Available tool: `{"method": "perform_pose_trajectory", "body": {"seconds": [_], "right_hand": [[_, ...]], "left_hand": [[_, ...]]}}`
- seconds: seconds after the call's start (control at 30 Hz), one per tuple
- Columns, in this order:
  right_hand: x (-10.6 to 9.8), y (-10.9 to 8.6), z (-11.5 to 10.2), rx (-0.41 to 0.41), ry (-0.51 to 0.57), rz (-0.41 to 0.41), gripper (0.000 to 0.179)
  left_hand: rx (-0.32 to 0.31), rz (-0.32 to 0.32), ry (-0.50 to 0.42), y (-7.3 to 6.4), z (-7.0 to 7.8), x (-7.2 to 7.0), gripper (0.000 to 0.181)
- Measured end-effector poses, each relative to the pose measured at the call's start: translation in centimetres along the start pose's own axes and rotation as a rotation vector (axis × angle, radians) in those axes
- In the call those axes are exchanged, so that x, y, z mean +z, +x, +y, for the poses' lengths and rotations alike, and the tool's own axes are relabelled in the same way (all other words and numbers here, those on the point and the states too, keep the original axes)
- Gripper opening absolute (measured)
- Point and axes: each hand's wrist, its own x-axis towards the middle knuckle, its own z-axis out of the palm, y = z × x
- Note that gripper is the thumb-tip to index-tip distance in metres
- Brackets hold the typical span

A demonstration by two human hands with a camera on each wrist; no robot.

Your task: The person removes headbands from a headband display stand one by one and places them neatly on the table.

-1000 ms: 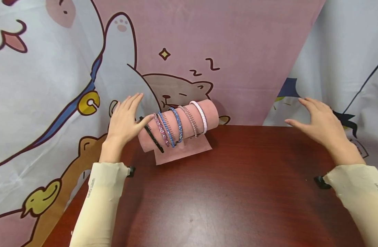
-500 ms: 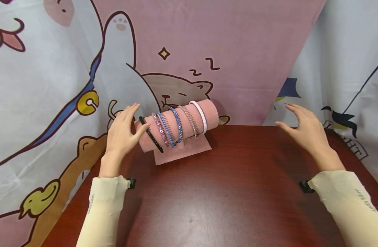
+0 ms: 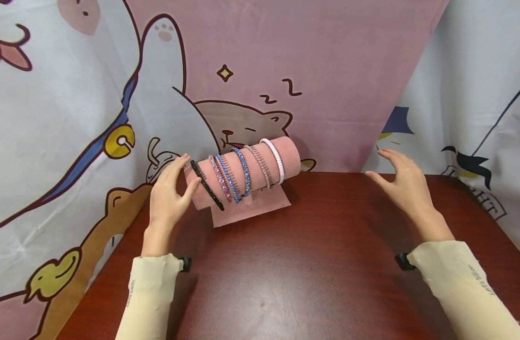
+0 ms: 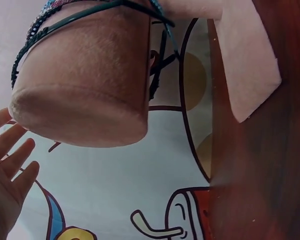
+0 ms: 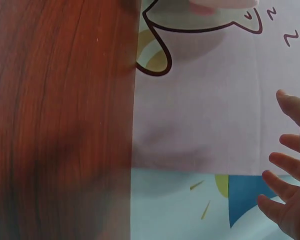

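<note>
A pink, fabric-covered roll-shaped display stand (image 3: 292, 158) bears several toothed headbands. From its left end, they run black (image 3: 207, 187), glittery pink, twisted blue, glittery blue, pale pink and a white headband (image 3: 276, 158). My left hand (image 3: 166, 198) is beside the stand's left end, thumb and fingers spread, its thumb tip overlapping the black headband in the head view. In the left wrist view, the fingertips show right at the rim of the roll's round end (image 4: 80, 117). My right hand (image 3: 408, 191) hovers well right of the stand, fingers extended and holding nothing.
The stand's flat pink base (image 3: 251, 212) rests on a dark red-brown wooden table (image 3: 319, 255). A cartoon-printed cloth (image 3: 340, 71) hangs close behind the stand and along both sides. Each wrist carries a small black camera (image 3: 404, 261).
Both hands have come lower and closer to the person. The right hand has also moved left, toward the stand. The stand and headbands have stayed in place.
</note>
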Motion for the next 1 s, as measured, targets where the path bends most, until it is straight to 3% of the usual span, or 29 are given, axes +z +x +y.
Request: {"method": "perform_pose_trajectory", "body": {"seconds": [0.53,0.83,1.0], "right_hand": [[2.1,-0.5,-2.0,-0.035,0.097,0.056,0.060],[3.3,-0.6,-3.4,-0.064,0.129,0.081,0.056],[3.7,-0.7,-4.3,-0.071,0.156,0.086,0.055]], "left_hand": [[0.025,0.176,-0.187,-1.4,-0.4,1.8,0.041],[-0.054,0.223,-0.350,-1.7,-0.3,2.2,0.042],[-0.083,0.233,-0.379,-1.6,1.6,1.3,0.036]]}}
